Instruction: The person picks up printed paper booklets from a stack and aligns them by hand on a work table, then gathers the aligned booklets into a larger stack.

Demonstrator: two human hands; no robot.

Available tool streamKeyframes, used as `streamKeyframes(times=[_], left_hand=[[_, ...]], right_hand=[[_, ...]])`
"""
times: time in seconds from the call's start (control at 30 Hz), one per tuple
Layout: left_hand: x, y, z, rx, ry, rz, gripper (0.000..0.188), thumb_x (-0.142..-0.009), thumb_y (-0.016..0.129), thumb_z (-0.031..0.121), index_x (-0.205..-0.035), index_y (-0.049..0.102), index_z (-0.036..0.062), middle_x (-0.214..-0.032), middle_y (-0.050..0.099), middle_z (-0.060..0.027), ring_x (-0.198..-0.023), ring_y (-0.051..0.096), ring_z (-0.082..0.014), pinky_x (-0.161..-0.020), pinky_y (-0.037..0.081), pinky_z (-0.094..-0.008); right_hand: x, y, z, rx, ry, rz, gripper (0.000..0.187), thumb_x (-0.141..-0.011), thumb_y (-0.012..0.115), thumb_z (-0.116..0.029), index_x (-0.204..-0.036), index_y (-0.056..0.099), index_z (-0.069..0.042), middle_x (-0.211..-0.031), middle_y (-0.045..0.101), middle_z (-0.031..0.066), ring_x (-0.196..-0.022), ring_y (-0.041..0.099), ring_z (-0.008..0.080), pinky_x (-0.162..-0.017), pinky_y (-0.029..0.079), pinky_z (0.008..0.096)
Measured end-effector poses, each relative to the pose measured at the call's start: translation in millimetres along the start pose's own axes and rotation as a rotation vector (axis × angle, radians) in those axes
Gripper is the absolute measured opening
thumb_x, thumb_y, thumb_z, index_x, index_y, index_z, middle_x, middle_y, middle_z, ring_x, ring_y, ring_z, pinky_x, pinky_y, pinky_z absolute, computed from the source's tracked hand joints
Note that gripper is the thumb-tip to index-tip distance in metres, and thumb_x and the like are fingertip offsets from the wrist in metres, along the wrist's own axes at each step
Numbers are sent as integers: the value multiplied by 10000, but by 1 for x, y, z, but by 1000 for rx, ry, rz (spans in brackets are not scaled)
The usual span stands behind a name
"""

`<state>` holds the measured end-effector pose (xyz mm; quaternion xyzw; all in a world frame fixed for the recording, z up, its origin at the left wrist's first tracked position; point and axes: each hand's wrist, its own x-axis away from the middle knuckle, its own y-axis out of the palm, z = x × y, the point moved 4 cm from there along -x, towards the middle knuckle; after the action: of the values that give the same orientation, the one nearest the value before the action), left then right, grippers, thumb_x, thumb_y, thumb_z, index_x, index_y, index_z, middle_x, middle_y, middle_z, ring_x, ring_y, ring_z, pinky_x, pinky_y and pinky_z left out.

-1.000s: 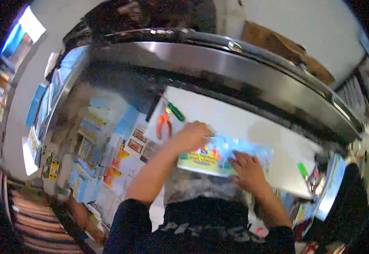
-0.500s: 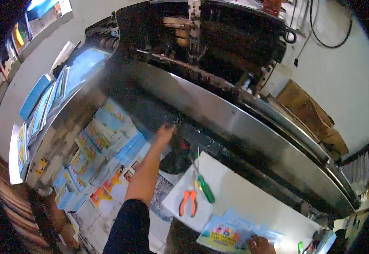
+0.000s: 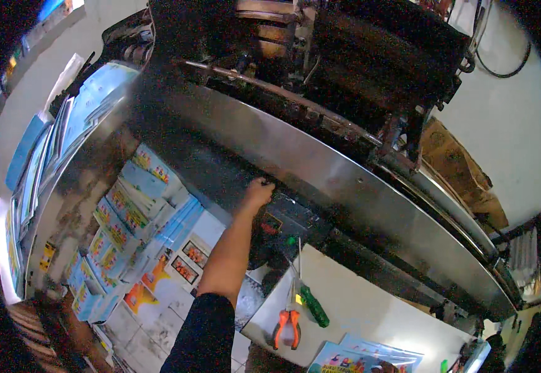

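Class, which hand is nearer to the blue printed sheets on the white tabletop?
Right. The right hand, barely in view at the lower edge, is at the blue printed sheets; the left hand is farther off, by the dark ledge.

Fisheye view from the person's head, downward and forward, close above left forearm [image 3: 232, 252] and white board [image 3: 363, 292]

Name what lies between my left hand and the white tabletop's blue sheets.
Head view: a green screwdriver lies between the left hand and sheets, orange pliers beside it.
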<state>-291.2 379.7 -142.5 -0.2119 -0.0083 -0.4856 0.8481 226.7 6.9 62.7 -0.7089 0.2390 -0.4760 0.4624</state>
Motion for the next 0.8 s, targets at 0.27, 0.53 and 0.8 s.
streamKeyframes(times=[0.27,0.53,0.8], left_hand=[[-16,2,-9,-109,22,-110,534,-886,653,329,-1270,544,-26,-967,690,-146,-770,676,-198,-648,524,-338],[15,15,17,734,-180,-111,183,-916,598,173,-994,530,22,-737,563,-70,-574,536,-177,-483,434,-312],[3,1,9,500,-160,-71,152,-908,586,153,-944,517,23,-709,562,-90,-519,517,-176,-432,388,-341]], right_hand=[[-4,-4,-2,42,66,-9,547,-727,580,-159,-1250,529,-9,-1339,457,229,-1239,424,410,-1048,329,562],[-4,-26,-6,-15,55,-15,613,-719,621,-197,-1290,491,-18,-1351,448,228,-1269,403,403,-1066,291,591],[11,16,15,-20,23,-47,634,-748,656,-247,-1323,479,-49,-1390,440,189,-1314,380,374,-1081,278,572]])
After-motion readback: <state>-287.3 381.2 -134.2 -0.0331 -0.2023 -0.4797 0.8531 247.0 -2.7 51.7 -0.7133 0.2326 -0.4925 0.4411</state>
